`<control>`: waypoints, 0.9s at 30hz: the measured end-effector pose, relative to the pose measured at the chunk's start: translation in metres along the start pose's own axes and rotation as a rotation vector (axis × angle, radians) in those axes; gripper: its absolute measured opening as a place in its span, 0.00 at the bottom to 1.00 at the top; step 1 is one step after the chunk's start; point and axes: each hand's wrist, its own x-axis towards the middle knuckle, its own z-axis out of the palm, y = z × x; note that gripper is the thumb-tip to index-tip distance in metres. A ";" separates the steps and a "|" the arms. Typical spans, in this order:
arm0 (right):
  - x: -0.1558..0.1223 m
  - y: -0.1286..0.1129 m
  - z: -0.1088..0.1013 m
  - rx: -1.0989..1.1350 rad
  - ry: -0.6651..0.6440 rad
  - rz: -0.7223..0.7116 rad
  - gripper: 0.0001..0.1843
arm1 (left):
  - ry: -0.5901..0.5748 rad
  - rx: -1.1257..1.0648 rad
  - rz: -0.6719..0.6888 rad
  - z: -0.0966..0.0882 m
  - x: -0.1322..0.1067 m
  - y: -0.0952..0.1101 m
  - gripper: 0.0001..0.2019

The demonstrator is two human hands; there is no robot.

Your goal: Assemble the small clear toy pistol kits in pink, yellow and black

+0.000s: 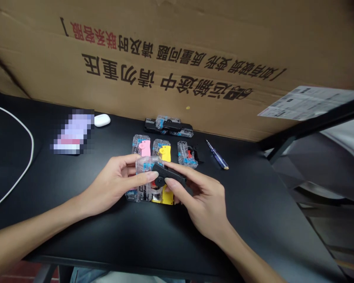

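A transparent plastic toy pistol (142, 186) with blue bits and a black folding handle (174, 175) is between my two hands. My left hand (112, 184) grips its transparent body, thumb laid across the front near the round black pivot. Around the black handle, my right hand (206, 196) is closed, with its thumb by the pivot. Beneath and behind lie similar toys, partly hidden: one with a pink handle (145, 148), one with a yellow handle (165, 151), and more yellow and blue parts low down. To the right rests a transparent toy with a red piece (190, 154).
Several black and transparent toy pistols (181, 127) lie against a large cardboard box (177, 94) at the back. A slim blue pointed tool (217, 154) is at the right. On the left are a blurred phone-like slab (73, 131), a white earbud case (102, 120) and a white cable (32, 141).
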 end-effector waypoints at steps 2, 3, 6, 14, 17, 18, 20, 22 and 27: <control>0.001 -0.001 -0.001 -0.022 0.001 -0.017 0.17 | -0.001 0.022 0.013 0.001 0.000 0.000 0.18; 0.001 -0.001 -0.002 -0.031 0.001 -0.029 0.16 | -0.001 0.032 0.018 0.001 -0.001 0.000 0.17; 0.002 0.000 -0.003 -0.047 0.003 -0.067 0.16 | -0.007 0.065 0.030 0.000 -0.001 0.001 0.16; 0.003 0.001 -0.008 -0.071 0.007 -0.113 0.15 | -0.117 0.322 0.036 -0.004 -0.005 0.010 0.19; 0.004 -0.002 -0.007 -0.038 0.041 -0.098 0.13 | -0.087 0.354 0.072 -0.002 -0.007 0.008 0.19; 0.003 -0.002 -0.007 -0.034 0.044 -0.091 0.12 | -0.078 0.326 0.090 -0.001 -0.008 0.007 0.18; 0.003 -0.003 -0.007 -0.040 0.050 -0.078 0.12 | -0.057 0.263 0.130 0.001 -0.008 0.004 0.16; 0.002 -0.003 -0.006 -0.052 0.044 -0.086 0.14 | -0.002 0.227 0.185 0.002 -0.007 0.003 0.12; -0.001 -0.001 -0.003 -0.076 -0.042 -0.155 0.25 | 0.154 0.316 0.392 0.001 -0.006 0.001 0.09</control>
